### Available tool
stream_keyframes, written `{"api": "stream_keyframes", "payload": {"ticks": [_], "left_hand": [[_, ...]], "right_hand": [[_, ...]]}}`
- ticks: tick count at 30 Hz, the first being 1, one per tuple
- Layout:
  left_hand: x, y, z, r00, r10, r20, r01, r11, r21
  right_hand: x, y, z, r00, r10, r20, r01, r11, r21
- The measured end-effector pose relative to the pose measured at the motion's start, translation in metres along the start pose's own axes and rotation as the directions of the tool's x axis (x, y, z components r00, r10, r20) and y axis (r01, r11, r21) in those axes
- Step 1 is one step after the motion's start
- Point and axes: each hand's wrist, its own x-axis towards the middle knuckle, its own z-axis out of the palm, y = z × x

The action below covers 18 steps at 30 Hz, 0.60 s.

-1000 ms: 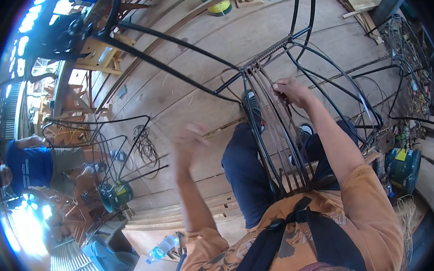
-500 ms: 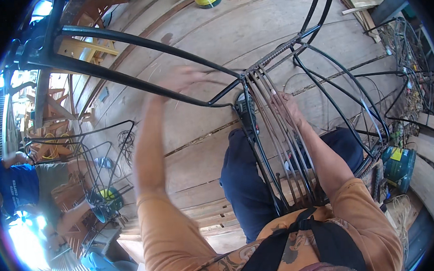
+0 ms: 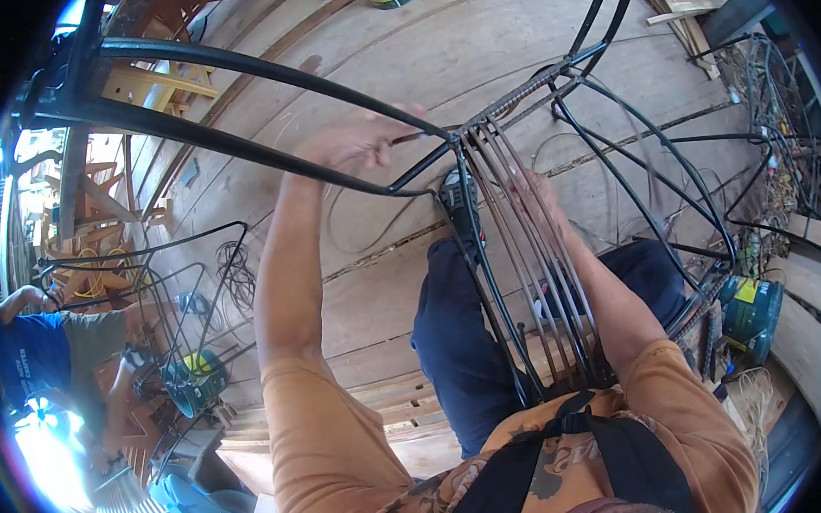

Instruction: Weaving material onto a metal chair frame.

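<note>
A black metal chair frame (image 3: 238, 147) stands tilted over my legs, with several slim brown rods (image 3: 519, 241) running from its wrapped crossbar (image 3: 518, 98) toward me. My left hand (image 3: 358, 146) is at the near left bar by the crossbar's left end, fingers curled on a thin brown strand (image 3: 411, 138) that reaches toward the joint. A loop of thin strand hangs below that hand. Partly behind the rods, my right hand (image 3: 536, 199) is closed just below the crossbar. It is slightly blurred, and what its fingers hold is hidden.
Another person in a blue shirt (image 3: 33, 355) works at a second black frame on the left. Green and yellow spools (image 3: 194, 383) stand near that frame, and another spool (image 3: 753, 317) is at my right. Tangled cords (image 3: 776, 144) lie far right. Boards cover the floor.
My left hand has moved slightly right toward the crossbar's end, and a loop of strand now hangs below it. My right hand stays by the rods. The frame has shifted slightly.
</note>
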Motion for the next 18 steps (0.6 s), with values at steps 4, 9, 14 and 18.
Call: {"api": "stream_keyframes", "payload": {"ticks": [4, 9, 14, 18], "left_hand": [[-0.005, -0.012, -0.024, 0.996, 0.066, -0.054, -0.034, 0.887, 0.461], [-0.233, -0.142, -0.212, -0.14, -0.121, -0.983, 0.778, 0.601, -0.185], [-0.186, -0.19, -0.197, 0.549, 0.506, -0.665, 0.615, 0.295, 0.732], [-0.019, -0.021, -0.023, 0.961, -0.045, -0.274, 0.013, 0.993, -0.12]], "right_hand": [[0.024, 0.027, -0.014, 1.0, 0.01, -0.001, -0.01, 0.998, 0.057], [0.035, 0.031, -0.015, 0.998, 0.024, -0.052, -0.025, 1.0, -0.017], [0.021, 0.014, 0.012, 1.0, -0.01, 0.002, 0.01, 0.991, 0.134], [0.02, 0.018, -0.007, 0.999, 0.053, 0.004, -0.053, 0.998, 0.017]]}}
